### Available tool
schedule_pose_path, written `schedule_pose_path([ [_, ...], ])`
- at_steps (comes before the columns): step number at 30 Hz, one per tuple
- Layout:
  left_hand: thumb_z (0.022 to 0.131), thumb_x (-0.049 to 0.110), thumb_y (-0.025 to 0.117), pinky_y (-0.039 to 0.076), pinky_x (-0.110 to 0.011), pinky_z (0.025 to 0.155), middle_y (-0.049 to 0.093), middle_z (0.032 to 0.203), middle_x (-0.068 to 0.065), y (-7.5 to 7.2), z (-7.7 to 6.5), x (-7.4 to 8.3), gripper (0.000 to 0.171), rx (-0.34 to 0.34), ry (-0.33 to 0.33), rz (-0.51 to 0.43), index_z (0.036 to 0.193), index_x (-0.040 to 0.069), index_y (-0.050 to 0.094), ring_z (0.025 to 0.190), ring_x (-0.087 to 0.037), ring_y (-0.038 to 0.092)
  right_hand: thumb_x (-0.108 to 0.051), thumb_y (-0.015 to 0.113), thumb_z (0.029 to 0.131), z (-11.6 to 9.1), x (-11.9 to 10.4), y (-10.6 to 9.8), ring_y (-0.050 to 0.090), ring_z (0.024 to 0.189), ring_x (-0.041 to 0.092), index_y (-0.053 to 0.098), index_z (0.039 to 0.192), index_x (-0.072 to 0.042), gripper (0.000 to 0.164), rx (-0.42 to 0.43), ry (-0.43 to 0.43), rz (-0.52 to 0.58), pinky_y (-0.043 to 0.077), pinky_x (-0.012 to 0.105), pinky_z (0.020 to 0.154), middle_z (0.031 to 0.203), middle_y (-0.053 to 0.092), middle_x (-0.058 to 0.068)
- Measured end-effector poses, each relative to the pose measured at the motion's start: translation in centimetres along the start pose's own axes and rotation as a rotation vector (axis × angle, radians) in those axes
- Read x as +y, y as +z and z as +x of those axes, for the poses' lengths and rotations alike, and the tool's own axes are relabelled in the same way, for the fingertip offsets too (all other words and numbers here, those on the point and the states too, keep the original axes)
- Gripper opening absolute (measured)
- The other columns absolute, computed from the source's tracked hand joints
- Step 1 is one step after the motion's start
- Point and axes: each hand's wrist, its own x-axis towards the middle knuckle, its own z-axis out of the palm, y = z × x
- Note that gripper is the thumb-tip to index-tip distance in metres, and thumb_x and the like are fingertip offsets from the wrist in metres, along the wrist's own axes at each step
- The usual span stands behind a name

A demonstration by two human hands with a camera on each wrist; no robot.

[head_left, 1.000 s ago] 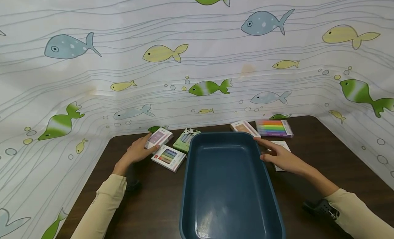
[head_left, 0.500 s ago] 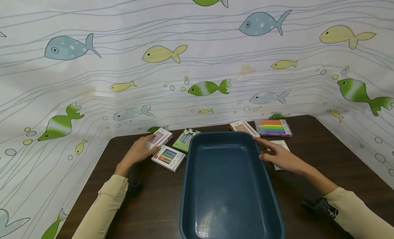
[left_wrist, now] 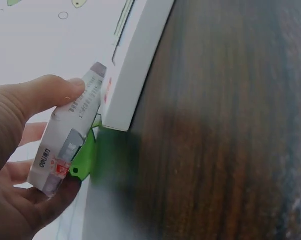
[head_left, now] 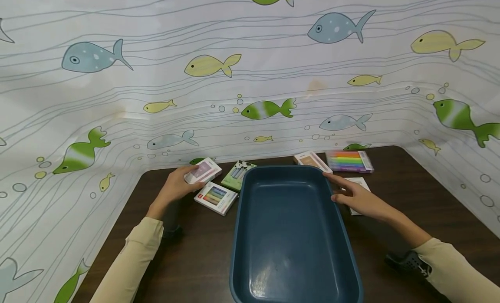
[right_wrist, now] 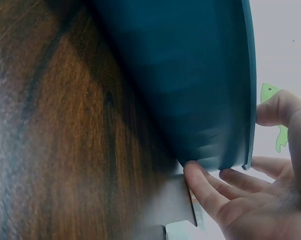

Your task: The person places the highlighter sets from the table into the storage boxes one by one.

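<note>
A small white box with a purple front (head_left: 203,170) is in my left hand (head_left: 175,186), at the left back of the table. In the left wrist view, the thumb and fingers pinch this box (left_wrist: 78,112), which stands tilted against another white box (left_wrist: 133,75). My right hand (head_left: 361,201) touches the right side of a deep blue tray (head_left: 289,238). The right wrist view shows its thumb at the tray's rim (right_wrist: 251,75) and fairly straight fingertips (right_wrist: 193,170) on the outer wall near a corner. Nothing lies in the tray.
A white box with coloured sticks in its window (head_left: 216,198) and a green box (head_left: 237,175) lie left of the tray. Behind and right are a pinkish box (head_left: 312,160), a rainbow-coloured pack (head_left: 349,161) and a partly hidden white pack (head_left: 361,181). A fish-patterned sheet (head_left: 218,129) surrounds the table.
My left fingers have moved further over the purple-fronted box, which has tilted and shifted slightly. The right hand and the tray have stayed in place; the head view has shifted a little.
</note>
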Motion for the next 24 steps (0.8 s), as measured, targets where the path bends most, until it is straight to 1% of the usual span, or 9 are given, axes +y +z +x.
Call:
schedule_pose_path([
  [4,0.083,0.034,0.084,0.04,-0.062,0.099,0.051,0.139,-0.033,-0.3,0.0,0.2,0.074,0.018,-0.011,-0.007,0.142,-0.002,0.057,0.124,-0.05,0.049,-0.023,0.057,0.106,-0.1,0.0,0.1,0.033,0.137,0.058,0.024,0.164,-0.016,0.067,0.003,0.006,-0.004,0.04,0.068,0.1,0.164,0.018,0.023],
  [8,0.082,0.031,0.086,0.042,-0.059,0.098,0.052,0.139,-0.032,-0.6,-0.1,0.5,0.075,0.044,0.003,-0.014,0.142,-0.003,0.057,0.123,-0.048,0.05,-0.023,0.057,0.106,-0.1,-0.1,0.1,0.034,0.137,0.058,0.024,0.163,-0.015,0.067,0.005,0.003,-0.005,0.041,0.067,0.1,0.164,0.019,0.024],
  [11,0.083,0.03,0.086,0.044,-0.056,0.093,0.053,0.139,-0.03,-0.9,-0.2,0.7,0.075,0.069,0.017,-0.021,0.142,-0.004,0.056,0.12,-0.045,0.052,-0.023,0.057,0.106,0.0,-0.1,0.1,0.036,0.136,0.057,0.023,0.163,-0.014,0.067,-0.003,0.0,0.002,0.042,0.065,0.1,0.164,0.019,0.024],
  [15,0.083,0.03,0.085,0.044,-0.05,0.087,0.052,0.142,-0.028,-1.3,-0.4,1.4,0.075,0.096,0.033,-0.034,0.144,-0.002,0.056,0.117,-0.042,0.053,-0.022,0.057,0.107,0.1,-0.1,0.1,0.04,0.135,0.055,0.024,0.163,-0.014,0.066,-0.006,-0.002,0.008,0.043,0.064,0.099,0.164,0.02,0.024],
  [19,0.084,0.031,0.084,0.044,-0.05,0.086,0.05,0.144,-0.027,-1.7,-0.5,2.9,0.075,0.096,0.078,-0.046,0.145,0.0,0.055,0.116,-0.042,0.051,-0.022,0.057,0.106,0.1,0.0,0.1,0.041,0.134,0.055,0.024,0.163,-0.014,0.066,0.0,-0.002,0.004,0.043,0.064,0.099,0.163,0.021,0.024],
  [24,0.083,0.029,0.085,0.044,-0.05,0.086,0.049,0.146,-0.022,-2.0,-0.6,5.7,0.074,0.104,0.159,-0.064,0.146,0.004,0.056,0.12,-0.04,0.05,-0.022,0.057,0.106,0.1,-0.1,0.1,0.039,0.135,0.056,0.024,0.163,-0.014,0.066,0.004,0.001,0.003,0.043,0.065,0.099,0.164,0.02,0.024],
])
